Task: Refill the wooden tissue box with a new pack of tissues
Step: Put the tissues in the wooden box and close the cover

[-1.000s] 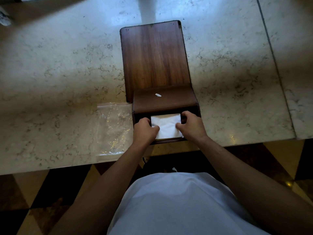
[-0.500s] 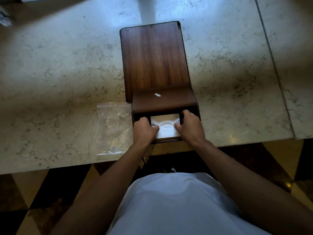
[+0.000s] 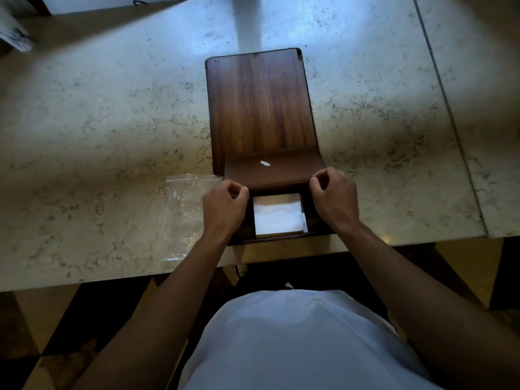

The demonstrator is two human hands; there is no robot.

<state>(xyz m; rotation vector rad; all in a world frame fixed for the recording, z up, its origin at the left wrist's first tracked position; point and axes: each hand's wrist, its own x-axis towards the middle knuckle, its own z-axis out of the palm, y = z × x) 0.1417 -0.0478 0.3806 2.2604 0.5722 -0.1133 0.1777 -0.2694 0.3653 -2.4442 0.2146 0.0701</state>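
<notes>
A dark wooden tissue box stands at the near edge of the marble table, its flat wooden lid lying open behind it. Inside the box, a white stack of tissues lies flat. My left hand hovers over the box's left wall, fingers loosely curled, holding nothing. My right hand is above the right wall, also curled and empty. Neither hand touches the tissues.
An empty clear plastic bag lies on the marble table just left of the box. A small white scrap sits on the box's wooden top panel. A crumpled object lies at the far left corner.
Both hands were pressing the tissues down into the box. They have now let go, lifted and spread apart to the box's sides. The tissues sit deeper inside.
</notes>
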